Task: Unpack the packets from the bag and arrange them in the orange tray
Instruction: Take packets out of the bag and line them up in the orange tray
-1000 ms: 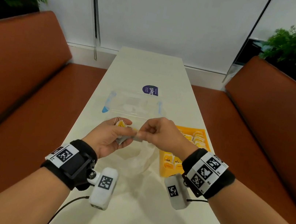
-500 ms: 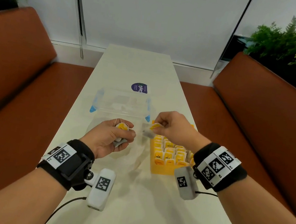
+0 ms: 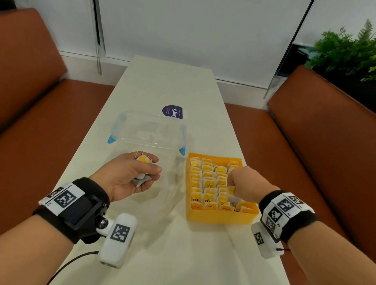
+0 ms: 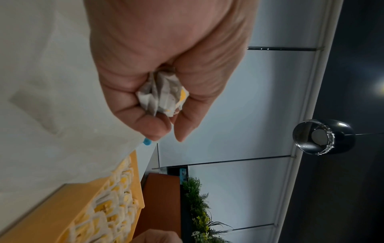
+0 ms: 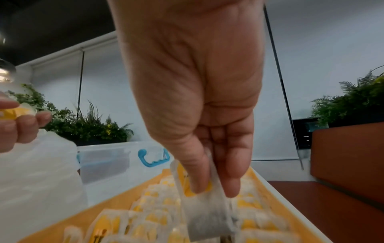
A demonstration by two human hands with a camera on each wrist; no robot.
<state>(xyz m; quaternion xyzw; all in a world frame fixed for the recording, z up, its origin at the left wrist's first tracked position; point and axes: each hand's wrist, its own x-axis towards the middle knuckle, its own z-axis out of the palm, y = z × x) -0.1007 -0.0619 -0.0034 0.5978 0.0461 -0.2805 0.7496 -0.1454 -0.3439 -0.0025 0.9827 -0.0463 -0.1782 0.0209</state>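
The orange tray [image 3: 219, 218] [image 5: 116, 202] [image 4: 62, 212] sits on the table to the right, filled with rows of yellow-and-white tea packets [image 3: 210, 184]. My right hand [image 3: 240, 184] [image 5: 212, 190] is over the tray and pinches one tea packet [image 5: 203, 205] between thumb and fingers, with the packet hanging down among the rows. My left hand [image 3: 136, 171] [image 4: 166, 102] is held palm up left of the tray, its fingers curled round a small bunch of packets [image 3: 142, 167] [image 4: 164, 95]. A clear plastic bag [image 3: 162, 192] [image 5: 37, 180] lies on the table between hand and tray.
A clear lidded box with blue clips [image 3: 149, 131] [image 5: 116, 156] stands just behind the hands. A purple round sticker [image 3: 173, 111] lies farther back on the table [image 3: 166, 249]. Brown benches [image 3: 17, 104] run along both sides, and plants [image 3: 375, 55] stand behind them.
My right hand took a packet from the left hand, carried it right and lowered it into the tray. The left hand kept its bunch and stayed put.
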